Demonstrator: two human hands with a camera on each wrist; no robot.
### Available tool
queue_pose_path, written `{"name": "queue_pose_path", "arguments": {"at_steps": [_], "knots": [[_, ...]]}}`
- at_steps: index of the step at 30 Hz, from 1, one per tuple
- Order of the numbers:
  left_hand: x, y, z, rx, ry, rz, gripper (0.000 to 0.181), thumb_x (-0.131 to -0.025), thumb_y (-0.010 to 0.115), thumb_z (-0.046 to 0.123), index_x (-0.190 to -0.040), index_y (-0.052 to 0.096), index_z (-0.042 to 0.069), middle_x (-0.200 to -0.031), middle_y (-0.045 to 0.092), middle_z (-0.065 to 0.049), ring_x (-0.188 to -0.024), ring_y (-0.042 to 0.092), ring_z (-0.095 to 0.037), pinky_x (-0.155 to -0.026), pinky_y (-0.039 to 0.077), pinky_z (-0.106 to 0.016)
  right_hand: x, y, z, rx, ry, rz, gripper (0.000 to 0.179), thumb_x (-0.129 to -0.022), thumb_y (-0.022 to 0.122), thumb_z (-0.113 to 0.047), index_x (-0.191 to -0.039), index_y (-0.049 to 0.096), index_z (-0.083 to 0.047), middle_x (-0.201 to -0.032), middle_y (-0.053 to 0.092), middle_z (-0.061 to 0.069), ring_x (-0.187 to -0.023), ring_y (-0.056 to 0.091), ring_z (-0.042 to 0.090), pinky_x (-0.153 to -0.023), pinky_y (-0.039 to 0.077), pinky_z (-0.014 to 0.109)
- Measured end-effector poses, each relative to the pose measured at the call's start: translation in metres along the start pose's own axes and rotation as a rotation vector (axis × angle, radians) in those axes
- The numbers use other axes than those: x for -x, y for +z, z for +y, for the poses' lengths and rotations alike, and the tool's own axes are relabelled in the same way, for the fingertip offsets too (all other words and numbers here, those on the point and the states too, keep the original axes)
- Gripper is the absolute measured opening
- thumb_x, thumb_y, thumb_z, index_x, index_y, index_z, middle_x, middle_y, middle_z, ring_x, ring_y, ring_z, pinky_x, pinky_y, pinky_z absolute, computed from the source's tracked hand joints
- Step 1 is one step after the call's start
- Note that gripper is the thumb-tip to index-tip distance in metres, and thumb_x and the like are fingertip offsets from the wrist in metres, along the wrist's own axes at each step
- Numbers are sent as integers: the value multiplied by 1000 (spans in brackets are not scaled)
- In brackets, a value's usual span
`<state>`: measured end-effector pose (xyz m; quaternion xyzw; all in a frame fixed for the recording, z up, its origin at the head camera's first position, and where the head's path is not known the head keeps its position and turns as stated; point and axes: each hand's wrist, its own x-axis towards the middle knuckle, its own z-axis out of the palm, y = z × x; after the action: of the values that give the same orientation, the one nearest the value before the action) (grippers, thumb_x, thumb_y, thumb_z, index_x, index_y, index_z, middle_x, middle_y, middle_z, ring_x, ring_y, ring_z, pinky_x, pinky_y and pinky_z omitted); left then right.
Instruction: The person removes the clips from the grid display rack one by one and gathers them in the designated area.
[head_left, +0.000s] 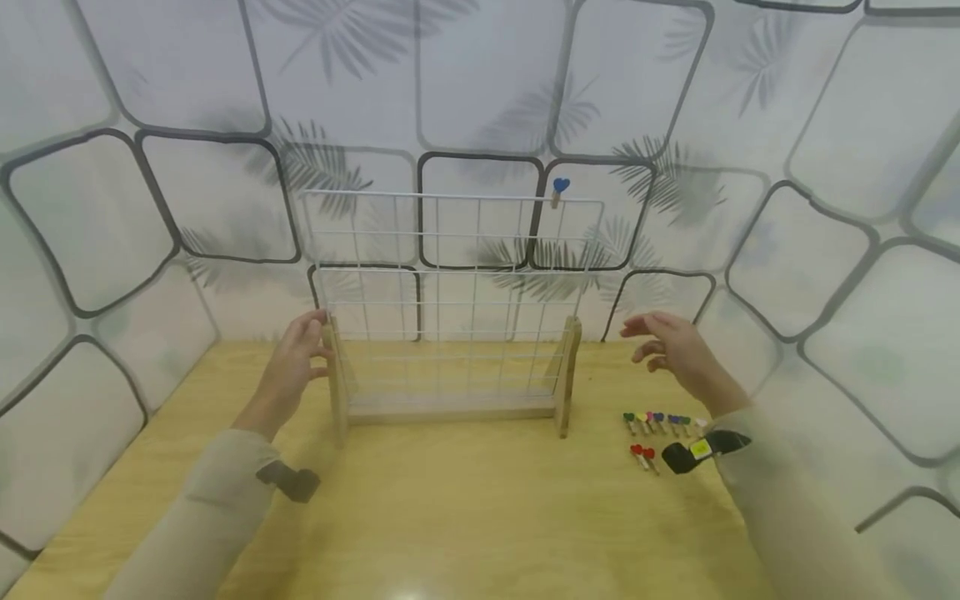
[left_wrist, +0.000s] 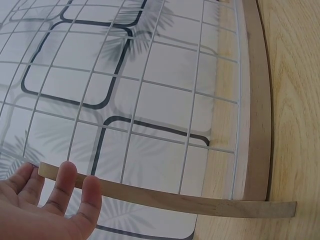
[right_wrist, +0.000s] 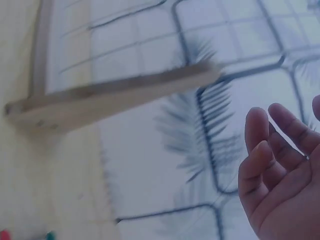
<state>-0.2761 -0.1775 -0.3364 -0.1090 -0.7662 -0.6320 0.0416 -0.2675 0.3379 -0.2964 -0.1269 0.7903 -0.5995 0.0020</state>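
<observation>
A white wire grid rack [head_left: 450, 271] stands upright on the table in a wooden base [head_left: 450, 412] with two wooden side supports. My left hand [head_left: 296, 358] holds the rack at its left support [left_wrist: 165, 199]. In the left wrist view its fingertips [left_wrist: 66, 175] lie against the wood near the support's upper end. To the right of the rack, my right hand [head_left: 671, 346] hangs in the air with loosely bent fingers and holds nothing, apart from the right support [right_wrist: 125, 92]. A clip with a blue heart [head_left: 561, 187] sits on the grid's top wire toward the right.
On the table [head_left: 465, 508], right of the rack, lies a row of small clips with coloured hearts [head_left: 658, 419]. Two red heart clips [head_left: 642, 454] lie nearer to me. Behind the rack rises a patterned backdrop [head_left: 480, 92] with leaf prints, which also covers both sides.
</observation>
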Motion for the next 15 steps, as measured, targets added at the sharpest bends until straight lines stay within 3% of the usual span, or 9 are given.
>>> {"name": "queue_pose_path", "arguments": {"at_steps": [8, 15], "knots": [[0, -1, 1, 1, 5, -7, 64, -106, 20, 44, -152, 14, 0, -154, 17, -21, -111, 41, -28, -96, 41, -51, -31, 24, -73, -136, -211, -41, 38, -103, 46, -35, -112, 61, -2, -113, 57, 10, -74, 60, 16, -58, 48, 24], [1, 0, 2, 3, 10, -13, 65, -106, 20, 44, -153, 12, 1, -154, 16, -21, -112, 39, -30, -96, 39, -52, -55, 44, -121, -326, -292, 38, 31, -103, 46, -28, -111, 59, -2, -113, 60, 10, -71, 59, 18, -54, 47, 23]]}}
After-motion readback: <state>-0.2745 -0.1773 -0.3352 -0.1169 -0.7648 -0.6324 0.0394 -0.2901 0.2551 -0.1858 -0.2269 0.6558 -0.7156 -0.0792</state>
